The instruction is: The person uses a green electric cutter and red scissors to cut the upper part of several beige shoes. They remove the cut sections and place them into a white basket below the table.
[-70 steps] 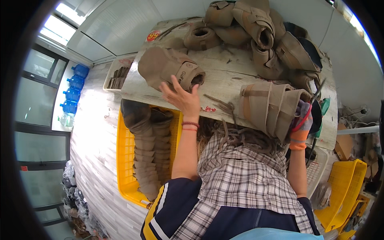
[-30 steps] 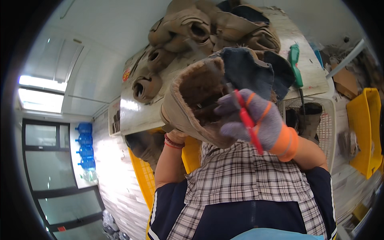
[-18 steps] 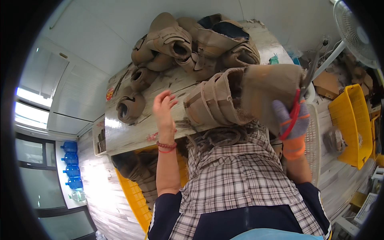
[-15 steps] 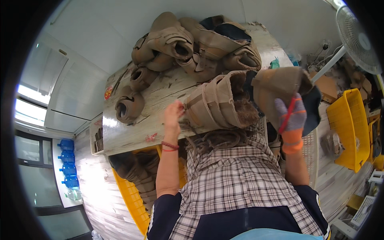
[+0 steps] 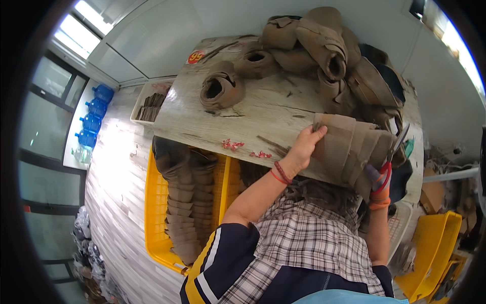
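My bare left hand (image 5: 305,146), red bands on its wrist, pinches the left end of a stack of nested brown fabric sleeves (image 5: 349,144) with frayed edges. On the stack's right side is my right hand (image 5: 378,185) in a grey and orange glove, closed round the red handles of a pair of scissors (image 5: 387,172). The blades point up and away along the stack. Part of the right hand's fingers is hidden behind the stack. Dark-lined brown fabric (image 5: 400,182) hangs beside this hand.
A heap of rolled brown fabric pieces (image 5: 324,45) covers the table's (image 5: 187,119) far right, with a single roll (image 5: 221,88) nearer left. Yellow crates (image 5: 152,207) with stacked brown pieces stand below the table's front. Another yellow crate (image 5: 433,253) stands at right. Red scraps (image 5: 233,145) lie near the edge.
The view has turned left. My left hand has taken hold of the stack's left end, and the stack's open end has swung away from me. The scissors stay in my right hand.
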